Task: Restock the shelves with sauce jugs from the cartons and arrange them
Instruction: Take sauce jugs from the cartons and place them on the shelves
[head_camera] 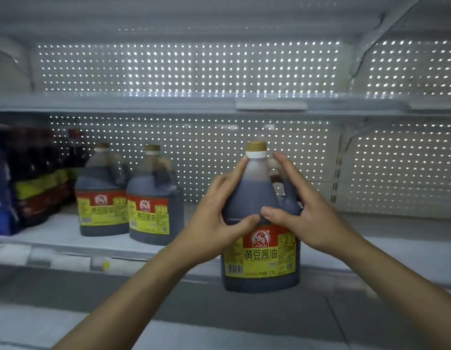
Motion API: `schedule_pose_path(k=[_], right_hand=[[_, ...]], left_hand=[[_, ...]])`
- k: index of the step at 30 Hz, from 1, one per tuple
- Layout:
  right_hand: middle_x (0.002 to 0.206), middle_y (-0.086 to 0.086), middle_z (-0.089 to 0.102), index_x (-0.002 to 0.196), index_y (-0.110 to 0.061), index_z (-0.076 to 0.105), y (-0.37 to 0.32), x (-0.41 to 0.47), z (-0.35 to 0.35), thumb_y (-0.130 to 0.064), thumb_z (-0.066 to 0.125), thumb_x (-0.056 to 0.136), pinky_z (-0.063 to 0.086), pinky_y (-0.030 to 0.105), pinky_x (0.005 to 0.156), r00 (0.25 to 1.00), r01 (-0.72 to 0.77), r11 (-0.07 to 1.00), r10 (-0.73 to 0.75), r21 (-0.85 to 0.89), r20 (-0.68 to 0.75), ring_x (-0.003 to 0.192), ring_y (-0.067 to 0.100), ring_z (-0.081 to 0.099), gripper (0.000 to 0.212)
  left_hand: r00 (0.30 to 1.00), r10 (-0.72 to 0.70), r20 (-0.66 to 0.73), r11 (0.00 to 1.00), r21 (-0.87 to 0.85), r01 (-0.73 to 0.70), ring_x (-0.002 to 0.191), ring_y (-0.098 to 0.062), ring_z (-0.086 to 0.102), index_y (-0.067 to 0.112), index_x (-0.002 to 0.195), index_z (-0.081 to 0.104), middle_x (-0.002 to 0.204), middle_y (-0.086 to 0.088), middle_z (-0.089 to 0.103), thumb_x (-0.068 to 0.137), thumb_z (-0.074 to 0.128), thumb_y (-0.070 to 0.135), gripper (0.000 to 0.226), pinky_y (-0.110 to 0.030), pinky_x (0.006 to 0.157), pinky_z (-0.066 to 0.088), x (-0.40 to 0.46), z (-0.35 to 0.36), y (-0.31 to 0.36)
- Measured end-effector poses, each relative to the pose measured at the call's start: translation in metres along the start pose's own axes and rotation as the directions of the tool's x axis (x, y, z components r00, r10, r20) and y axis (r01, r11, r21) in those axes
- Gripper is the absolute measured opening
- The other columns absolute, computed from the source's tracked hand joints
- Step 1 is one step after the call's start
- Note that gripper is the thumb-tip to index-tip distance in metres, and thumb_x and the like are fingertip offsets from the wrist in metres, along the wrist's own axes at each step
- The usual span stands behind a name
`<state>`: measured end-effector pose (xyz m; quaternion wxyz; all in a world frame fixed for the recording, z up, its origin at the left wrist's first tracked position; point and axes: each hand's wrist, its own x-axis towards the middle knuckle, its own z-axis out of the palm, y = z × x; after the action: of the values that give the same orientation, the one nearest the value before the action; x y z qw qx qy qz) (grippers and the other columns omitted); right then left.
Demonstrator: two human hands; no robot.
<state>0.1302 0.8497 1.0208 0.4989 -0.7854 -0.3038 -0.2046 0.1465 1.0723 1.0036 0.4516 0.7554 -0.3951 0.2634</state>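
Two white shelves (219,102), the lower carrying three sauce jugs (261,223): two standing far left, one near right at the front edge. Both hands, left hand (220,210) and right hand (304,208), gripping its shoulder, fingers curled around. Blurred bottles (35,173), possibly packs, sitting far left.

You have a single head-worn wide-angle view, facing straight into the shelf (168,245) and tilted slightly down, close enough that both forearms enter from the bottom edge. Your fingers (240,170) sit just right of centre, with the perforated back panel (194,69) behind and above them. The wide lens bows the shelf edges towards the frame sides. No second view overlaps it.
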Motion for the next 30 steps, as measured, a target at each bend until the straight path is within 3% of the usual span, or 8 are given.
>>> schedule_pose_path(k=[4, 8, 12, 15, 17, 21, 25, 30], right_hand=[[0.147, -0.028, 0.049, 0.156, -0.052, 0.027, 0.018, 0.031, 0.022, -0.018, 0.081, 0.086, 0.055, 0.018, 0.092, 0.998, 0.027, 0.999, -0.028, 0.030, 0.049, 0.131, -0.006, 0.052, 0.095], [0.148, -0.031, 0.047, 0.158, -0.048, 0.026, 0.037, 0.064, 0.035, -0.016, 0.081, 0.086, 0.055, 0.019, 0.094, 0.994, 0.071, 0.996, -0.076, 0.058, 0.079, 0.133, -0.005, 0.051, 0.097], [0.160, -0.019, 0.037, 0.157, -0.051, 0.025, 0.057, 0.094, 0.043, -0.025, 0.082, 0.086, 0.055, 0.036, 0.104, 0.986, 0.117, 0.990, -0.126, 0.084, 0.105, 0.142, 0.005, 0.046, 0.095], [0.160, -0.027, 0.033, 0.159, -0.046, 0.025, 0.071, 0.110, 0.047, -0.019, 0.081, 0.088, 0.056, 0.033, 0.101, 0.979, 0.145, 0.983, -0.159, 0.110, 0.130, 0.140, 0.002, 0.047, 0.094], [0.159, -0.021, 0.037, 0.159, -0.046, 0.024, 0.084, 0.118, 0.050, -0.020, 0.082, 0.088, 0.056, 0.032, 0.101, 0.977, 0.161, 0.983, -0.172, 0.085, 0.130, 0.136, 0.006, 0.051, 0.095], [0.140, -0.003, 0.055, 0.156, -0.054, 0.024, 0.104, 0.129, 0.057, -0.028, 0.082, 0.087, 0.059, 0.040, 0.097, 0.977, 0.146, 0.988, -0.150, 0.042, 0.149, 0.122, 0.012, 0.062, 0.095], [0.143, -0.008, 0.054, 0.156, -0.053, 0.024, 0.110, 0.134, 0.062, -0.030, 0.082, 0.086, 0.055, 0.022, 0.093, 0.982, 0.141, 0.990, -0.143, 0.027, 0.126, 0.123, 0.000, 0.059, 0.094], [0.155, -0.007, 0.044, 0.152, -0.063, 0.022, 0.117, 0.133, 0.066, -0.044, 0.077, 0.086, 0.058, 0.045, 0.098, 0.981, 0.083, 0.992, -0.097, 0.090, 0.168, 0.135, 0.016, 0.055, 0.088]], left_hand=[[0.999, -0.021, -0.033, 0.998, 0.064, 0.023, 0.132, -0.004, 0.050, 0.046, 0.160, 0.018, 0.141, 0.009, 0.047, 0.092, 0.072, 0.040, 0.087, -0.025, 0.103, 0.048, 0.000, -0.019, -0.023], [0.997, -0.037, -0.072, 0.992, 0.114, 0.045, 0.128, -0.004, 0.052, 0.042, 0.160, 0.020, 0.137, 0.007, 0.050, 0.093, 0.073, 0.034, 0.087, -0.023, 0.101, 0.048, 0.008, -0.033, -0.046], [0.990, -0.064, -0.125, 0.982, 0.170, 0.085, 0.119, -0.001, 0.054, 0.040, 0.161, 0.019, 0.130, 0.006, 0.053, 0.093, 0.073, 0.034, 0.087, -0.017, 0.095, 0.047, 0.019, -0.038, -0.065], [0.986, -0.076, -0.147, 0.970, 0.220, 0.108, 0.122, -0.004, 0.053, 0.043, 0.161, 0.017, 0.134, 0.005, 0.054, 0.093, 0.072, 0.037, 0.088, -0.019, 0.097, 0.049, 0.025, -0.038, -0.082], [0.982, -0.089, -0.165, 0.968, 0.216, 0.124, 0.122, -0.002, 0.054, 0.043, 0.160, 0.018, 0.135, 0.005, 0.053, 0.092, 0.072, 0.038, 0.087, -0.019, 0.096, 0.050, 0.025, -0.036, -0.090], [0.979, -0.103, -0.178, 0.964, 0.226, 0.142, 0.120, -0.008, 0.057, 0.045, 0.160, 0.019, 0.130, 0.007, 0.053, 0.092, 0.071, 0.041, 0.085, -0.034, 0.098, 0.055, 0.023, -0.033, -0.107], [0.979, -0.118, -0.169, 0.958, 0.241, 0.157, 0.120, -0.011, 0.056, 0.049, 0.158, 0.019, 0.128, 0.007, 0.053, 0.092, 0.071, 0.042, 0.085, -0.040, 0.100, 0.054, 0.028, -0.037, -0.114], [0.984, -0.121, -0.129, 0.929, 0.336, 0.158, 0.133, -0.005, 0.052, 0.042, 0.157, 0.030, 0.146, 0.016, 0.052, 0.087, 0.068, 0.059, 0.081, -0.040, 0.103, 0.053, 0.033, -0.046, -0.126]])
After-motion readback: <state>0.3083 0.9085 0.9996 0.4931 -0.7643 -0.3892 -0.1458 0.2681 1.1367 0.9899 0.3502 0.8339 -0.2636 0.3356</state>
